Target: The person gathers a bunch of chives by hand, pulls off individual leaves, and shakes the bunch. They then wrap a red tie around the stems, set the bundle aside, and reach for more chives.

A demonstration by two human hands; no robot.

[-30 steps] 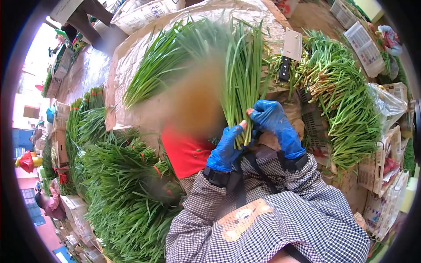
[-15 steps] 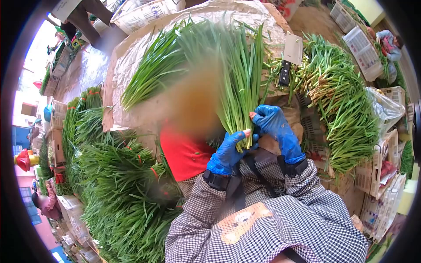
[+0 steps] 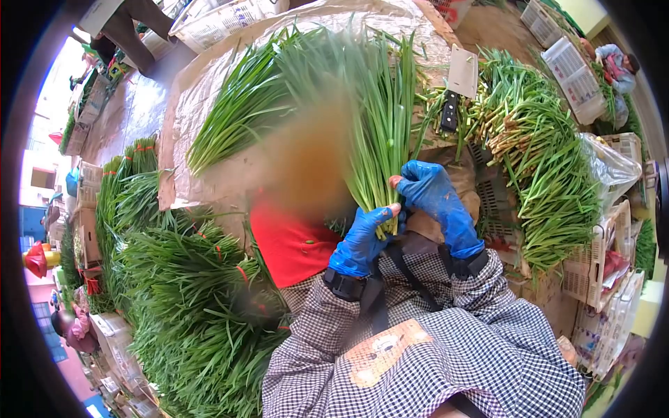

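Observation:
A bunch of garlic chives (image 3: 376,139) stands upright before me, leaves pointing away and pale stalk ends toward my lap. My left hand (image 3: 364,240), in a blue glove with the thumb tip bare, is closed round the lower stalks. At the bunch's right edge is my right hand (image 3: 435,198), also blue-gloved. Its fingers are bent in and its bare thumb tip touches the outer stalks; whatever lies in the pinch is too small to make out. A brownish blur hides part of the view left of the bunch.
Loose chives (image 3: 240,111) lie on the sheet-covered table (image 3: 188,132). A cleaver (image 3: 456,87) rests beyond my right hand, near a chive heap (image 3: 536,160). Banded bundles (image 3: 188,299) are piled at left. Crates (image 3: 575,80) stand at right; another person's red garment (image 3: 289,240) is close by.
My right hand has moved slightly up along the bunch's edge, away from my left hand. My left hand keeps its grip on the stalks. The whole view has shifted a little.

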